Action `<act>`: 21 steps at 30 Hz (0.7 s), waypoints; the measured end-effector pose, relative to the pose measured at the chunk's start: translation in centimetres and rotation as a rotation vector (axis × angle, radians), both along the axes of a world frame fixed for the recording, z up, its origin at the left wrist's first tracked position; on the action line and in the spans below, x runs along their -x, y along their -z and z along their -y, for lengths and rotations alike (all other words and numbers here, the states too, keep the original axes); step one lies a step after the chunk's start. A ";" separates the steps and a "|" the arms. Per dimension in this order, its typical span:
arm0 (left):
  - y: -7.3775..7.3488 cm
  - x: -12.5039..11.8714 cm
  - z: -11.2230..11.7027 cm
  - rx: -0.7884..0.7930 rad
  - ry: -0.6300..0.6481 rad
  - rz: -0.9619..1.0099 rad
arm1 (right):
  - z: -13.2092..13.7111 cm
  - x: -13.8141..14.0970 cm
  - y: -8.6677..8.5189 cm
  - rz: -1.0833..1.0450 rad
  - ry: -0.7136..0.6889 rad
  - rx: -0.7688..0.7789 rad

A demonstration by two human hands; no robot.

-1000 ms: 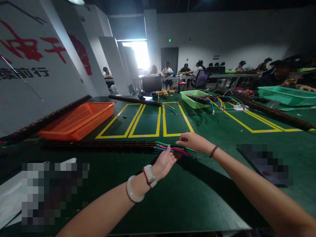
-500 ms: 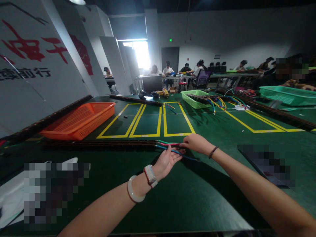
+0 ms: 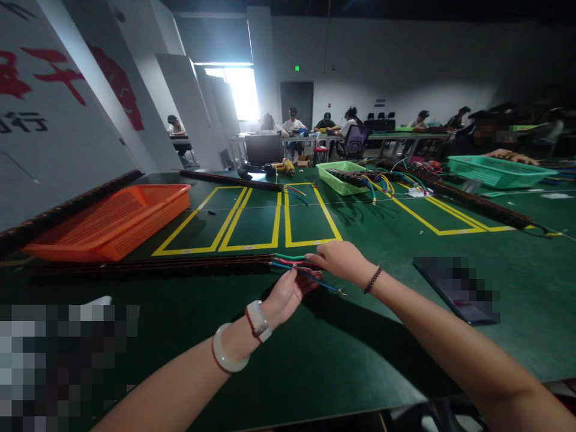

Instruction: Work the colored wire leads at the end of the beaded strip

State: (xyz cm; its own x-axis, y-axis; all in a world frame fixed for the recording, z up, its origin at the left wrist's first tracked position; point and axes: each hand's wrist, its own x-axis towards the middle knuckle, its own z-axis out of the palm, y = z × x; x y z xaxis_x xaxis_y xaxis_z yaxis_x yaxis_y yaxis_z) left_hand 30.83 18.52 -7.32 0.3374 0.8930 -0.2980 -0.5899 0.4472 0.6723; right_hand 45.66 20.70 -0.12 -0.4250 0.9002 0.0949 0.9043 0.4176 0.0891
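A long dark sleeved cable harness (image 3: 157,265) lies across the green table, and loose wires come out of its right end. Among them are a green wire (image 3: 288,257), a red wire and a blue wire (image 3: 330,287) with a metal terminal at its tip. My left hand (image 3: 288,294), palm up, has its thumb over the wires and its fingers beneath them. From the right, my right hand (image 3: 344,261) pinches the wires with thumb and forefinger; exactly which ones is hidden by the fingers.
An orange basket (image 3: 112,252) stands at the left beside another dark harness (image 3: 76,207). Farther back are a light green basket (image 3: 344,186) with wired harnesses and a teal basket (image 3: 499,174). A dark flat device (image 3: 454,294) lies at the right. Other people sit behind.
The view has turned slightly right, so the scene shifts left. Both hands stay at the wires; my left fingers are more curled beneath them, and the blue wire's tip shows more clearly.
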 end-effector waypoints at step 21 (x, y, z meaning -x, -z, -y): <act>-0.1 0.2 1.0 -0.329 0.381 -0.324 | -1.3 -0.8 2.1 0.001 0.044 0.274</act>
State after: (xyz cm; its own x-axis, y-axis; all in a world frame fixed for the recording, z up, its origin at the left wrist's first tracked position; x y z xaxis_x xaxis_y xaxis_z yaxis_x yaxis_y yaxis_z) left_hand 30.61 17.54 -7.19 0.5904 0.7895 -0.1675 -0.1706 0.3249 0.9303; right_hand 46.44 21.98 -2.20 -0.3848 0.9099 -0.1551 0.9221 0.3864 -0.0205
